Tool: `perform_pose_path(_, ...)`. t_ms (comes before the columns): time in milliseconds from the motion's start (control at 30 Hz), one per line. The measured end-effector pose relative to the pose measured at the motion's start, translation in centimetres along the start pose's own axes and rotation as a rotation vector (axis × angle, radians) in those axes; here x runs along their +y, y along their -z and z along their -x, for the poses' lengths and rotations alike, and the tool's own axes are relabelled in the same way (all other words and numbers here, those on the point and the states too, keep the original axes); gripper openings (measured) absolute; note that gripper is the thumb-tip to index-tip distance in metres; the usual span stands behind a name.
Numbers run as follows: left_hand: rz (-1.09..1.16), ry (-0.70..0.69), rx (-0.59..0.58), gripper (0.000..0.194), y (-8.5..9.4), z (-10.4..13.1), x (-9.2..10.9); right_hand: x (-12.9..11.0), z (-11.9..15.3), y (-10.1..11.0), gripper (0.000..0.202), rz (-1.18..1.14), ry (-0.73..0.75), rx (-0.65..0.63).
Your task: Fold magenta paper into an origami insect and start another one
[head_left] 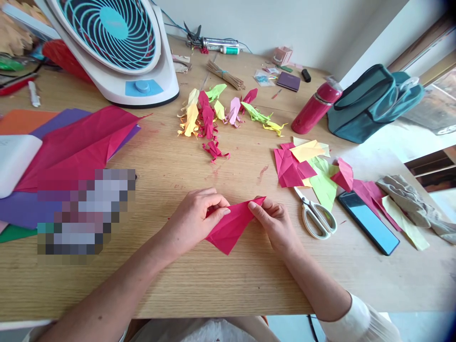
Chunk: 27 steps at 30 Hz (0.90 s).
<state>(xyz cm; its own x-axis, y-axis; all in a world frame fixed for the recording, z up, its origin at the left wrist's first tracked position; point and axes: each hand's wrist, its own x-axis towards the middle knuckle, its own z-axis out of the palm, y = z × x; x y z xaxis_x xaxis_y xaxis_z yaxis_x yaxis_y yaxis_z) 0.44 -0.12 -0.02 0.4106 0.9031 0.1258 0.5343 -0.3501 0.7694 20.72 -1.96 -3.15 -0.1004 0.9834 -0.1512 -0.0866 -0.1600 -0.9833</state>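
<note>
A folded sheet of red paper [231,228] is held between both hands just over the front of the wooden table. My left hand [201,213] pinches its left upper part between thumb and fingers. At the upper right corner, my right hand [276,218] grips the paper with the thumb on top and the fingers behind. The paper's pointed lower edge hangs toward me, and creases show on its face. Beyond the hands lies a small red folded paper figure [214,150]. Scissors with pale handles [318,219] rest to the right of my right hand.
A fan [142,90] stands back left, near large coloured sheets [78,142]. Several folded paper figures [207,114] sit mid-table. To the right are paper scraps [292,166], a phone [368,222], a red bottle [315,109], a teal bag [359,109] and a grey cloth [409,199].
</note>
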Motion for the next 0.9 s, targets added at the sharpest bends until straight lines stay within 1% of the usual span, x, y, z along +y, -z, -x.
perform_pose_path(167,0.008,0.076,-0.031,0.017,0.36,-0.13,-0.39,0.3,-0.01,0.22,0.033,-0.045,0.003,0.038)
perform_pose_path(233,0.008,0.08,-0.031,0.018,0.52,-0.17,-0.57,0.43,-0.02,0.31,0.03,-0.083,0.004,0.05)
perform_pose_path(367,0.008,0.037,0.008,0.018,0.55,-0.1,-0.26,0.33,0.0,0.23,0.028,-0.11,-0.008,0.04)
perform_pose_path(533,-0.021,-0.061,0.044,0.018,0.01,0.01,0.27,-0.17,0.08,-0.12,0.028,-0.001,-0.031,0.008)
perform_pose_path(600,-0.049,-0.084,0.053,0.016,-0.13,0.04,0.16,-0.18,0.11,-0.19,0.027,-0.003,-0.024,0.005)
perform_pose_path(667,-0.072,-0.074,0.052,0.015,-0.12,0.06,-0.05,-0.04,0.12,-0.2,0.026,-0.033,-0.01,0.025)
perform_pose_path(767,-0.093,-0.042,0.052,0.016,0.12,0.08,-0.35,0.31,0.06,-0.15,0.025,-0.09,0.003,0.088)
perform_pose_path(900,-0.103,-0.03,0.075,0.017,0.53,0.07,-0.47,0.79,-0.03,0.02,0.02,-0.138,-0.007,0.141)
